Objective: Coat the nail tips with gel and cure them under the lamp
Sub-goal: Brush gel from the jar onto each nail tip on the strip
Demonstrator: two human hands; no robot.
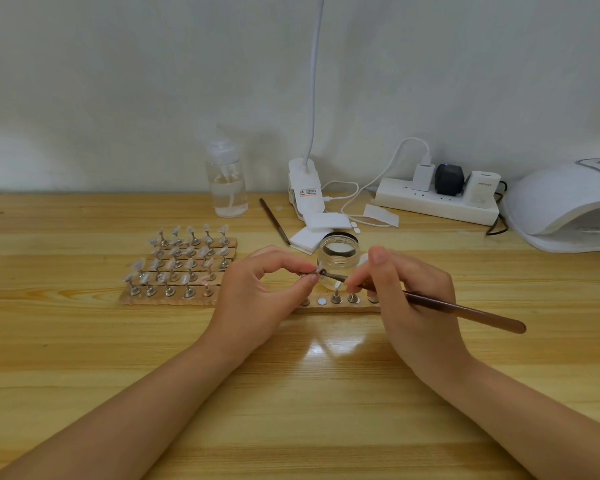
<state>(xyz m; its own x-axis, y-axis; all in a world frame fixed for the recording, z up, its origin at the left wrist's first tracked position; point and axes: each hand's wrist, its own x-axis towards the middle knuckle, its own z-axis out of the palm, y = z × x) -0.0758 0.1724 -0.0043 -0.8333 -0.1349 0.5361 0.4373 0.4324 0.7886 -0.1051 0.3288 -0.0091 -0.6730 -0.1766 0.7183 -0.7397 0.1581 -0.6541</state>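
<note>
My left hand [257, 289] pinches a nail tip [311, 271] on its stand, above the desk's [84, 358] middle; my right hand [406, 292] pinches the brush [465, 310], bristles meeting it. I'd stroke lightly and thinly, I judge. The tip looks tiny, clear, barely visible before the gel jar [336, 261].

The wooden worktop [84, 341] carries nail-tip stands [177, 268] left of centre, a glass jar [336, 261], a spray bottle [226, 181], a power strip [437, 202] at the back edge, and a curing lamp [565, 206] at the right edge.
</note>
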